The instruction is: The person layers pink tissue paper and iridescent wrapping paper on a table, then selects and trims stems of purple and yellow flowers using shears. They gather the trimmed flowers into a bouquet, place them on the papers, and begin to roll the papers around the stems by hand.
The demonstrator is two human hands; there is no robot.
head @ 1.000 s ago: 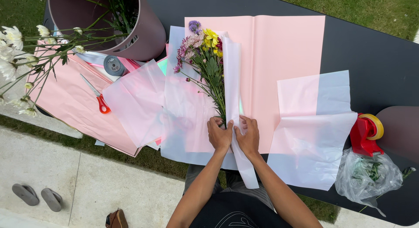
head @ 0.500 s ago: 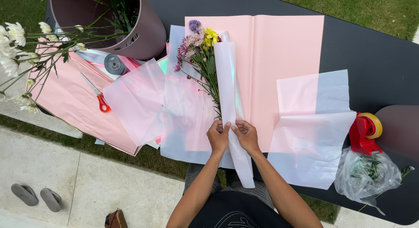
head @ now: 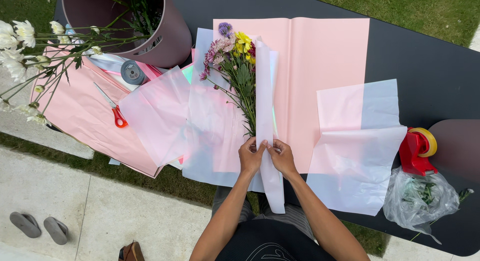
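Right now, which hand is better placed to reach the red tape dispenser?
The right hand. The red tape dispenser stands on its side of the black table, while the left hand lies farther away. Both pinch the folded white paper.

Both forearms reach up from the bottom of the view and converge, bare to the elbow, forming a narrow V. The left hand [head: 251, 156] and the right hand [head: 281, 156] meet side by side, knuckles up, wrists slightly bent inward. Each hand's fingers curl down and pinch closed on the folded white paper strip [head: 265, 116], left hand on the strip's left edge, right hand on its right edge, thumbs tucked toward each other over the strip's middle. The fingertips seem to touch across it, though the thumbs hide the exact contact.
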